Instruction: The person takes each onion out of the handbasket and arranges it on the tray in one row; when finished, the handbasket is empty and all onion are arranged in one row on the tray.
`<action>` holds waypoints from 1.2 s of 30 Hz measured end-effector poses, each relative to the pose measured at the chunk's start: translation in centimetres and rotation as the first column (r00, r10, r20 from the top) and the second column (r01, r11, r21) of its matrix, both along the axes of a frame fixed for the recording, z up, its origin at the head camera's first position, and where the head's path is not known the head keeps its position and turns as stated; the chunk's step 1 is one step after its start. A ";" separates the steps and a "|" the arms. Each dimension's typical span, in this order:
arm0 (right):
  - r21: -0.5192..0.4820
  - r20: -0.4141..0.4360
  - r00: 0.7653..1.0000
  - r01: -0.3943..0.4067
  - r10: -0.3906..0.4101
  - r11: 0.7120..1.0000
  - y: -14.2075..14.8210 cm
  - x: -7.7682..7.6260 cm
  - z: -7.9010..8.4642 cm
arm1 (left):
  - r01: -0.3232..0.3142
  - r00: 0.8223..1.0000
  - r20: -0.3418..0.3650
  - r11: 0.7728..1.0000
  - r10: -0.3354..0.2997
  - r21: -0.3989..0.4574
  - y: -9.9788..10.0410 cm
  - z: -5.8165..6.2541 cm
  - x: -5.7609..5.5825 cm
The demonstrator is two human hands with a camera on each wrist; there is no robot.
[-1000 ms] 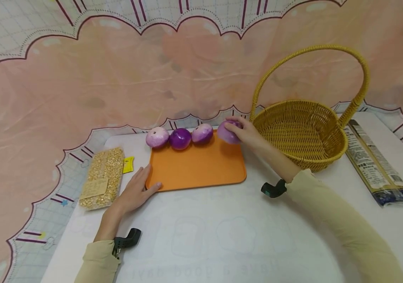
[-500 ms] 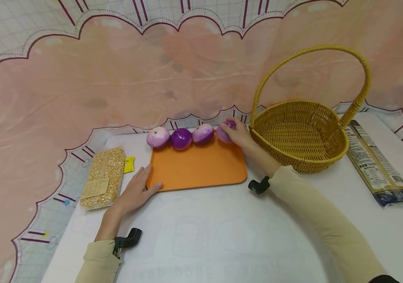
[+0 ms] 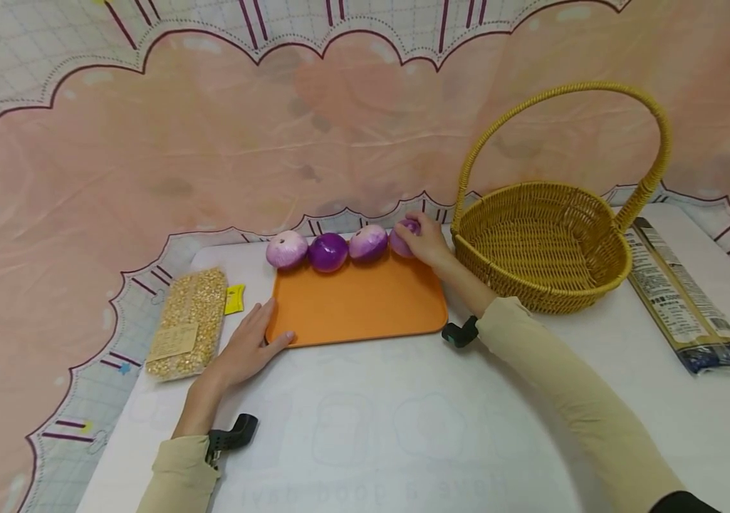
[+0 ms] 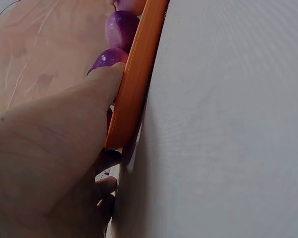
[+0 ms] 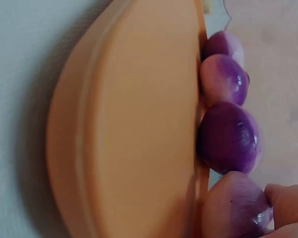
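Note:
Four onions would exceed my count, so several purple onions stand in a row along the back of an orange tray (image 3: 358,303). My right hand (image 3: 429,242) grips the rightmost onion (image 3: 401,242) at the tray's back right; in the right wrist view fingertips press on that onion (image 5: 233,206), close beside a dark purple onion (image 5: 228,139). Farther left in the row are a mottled onion (image 3: 368,243), a deep purple one (image 3: 328,252) and a paler one (image 3: 286,249). My left hand (image 3: 246,349) rests at the tray's front left corner, fingers straight along its side, thumb over the front rim.
A yellow wicker basket (image 3: 547,288) with a tall handle stands right of the tray. Beyond it lies a long printed packet (image 3: 681,299). A bag of corn kernels (image 3: 188,320) and a small yellow sachet (image 3: 233,299) lie on the left. A patterned cloth (image 3: 352,142) hangs behind the white table.
My right hand has moved left with its onion, bringing it down at the tray's back right, next to the mottled onion. My left hand has stayed at the tray's corner.

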State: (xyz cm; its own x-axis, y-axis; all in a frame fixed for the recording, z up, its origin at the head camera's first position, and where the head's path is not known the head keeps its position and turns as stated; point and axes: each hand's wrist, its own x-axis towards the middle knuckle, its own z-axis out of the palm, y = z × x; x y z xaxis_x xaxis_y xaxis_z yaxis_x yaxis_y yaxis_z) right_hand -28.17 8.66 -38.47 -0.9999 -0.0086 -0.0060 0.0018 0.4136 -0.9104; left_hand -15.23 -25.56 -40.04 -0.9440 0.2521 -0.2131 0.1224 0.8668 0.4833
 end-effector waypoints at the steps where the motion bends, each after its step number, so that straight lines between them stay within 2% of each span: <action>1: 0.001 -0.002 1.000 0.000 0.000 1.000 0.0 0.0 -0.1 | 0.001 1.000 0.001 1.000 -0.001 0.001 0.0 0.0 0.0; 15: 0.048 0.033 0.999 0.005 -0.006 0.999 0.4 -0.3 -0.7 | 0.003 1.000 -0.007 1.000 -0.002 0.007 0.1 -0.2 -0.2; 21: 0.148 0.001 1.000 -0.029 0.029 0.989 0.6 -0.3 -0.2 | 0.000 1.000 -0.008 1.000 0.000 0.009 0.1 -0.1 -0.3; 30: 0.298 -0.079 0.986 -0.117 0.147 0.947 0.5 0.6 0.8 | -0.001 1.000 0.001 1.000 0.001 -0.020 -0.5 -0.1 -0.2; 36: 0.450 -0.046 0.981 -0.146 0.186 0.881 0.3 2.0 1.5 | -0.004 1.000 -0.029 1.000 0.004 0.007 -0.6 0.8 0.0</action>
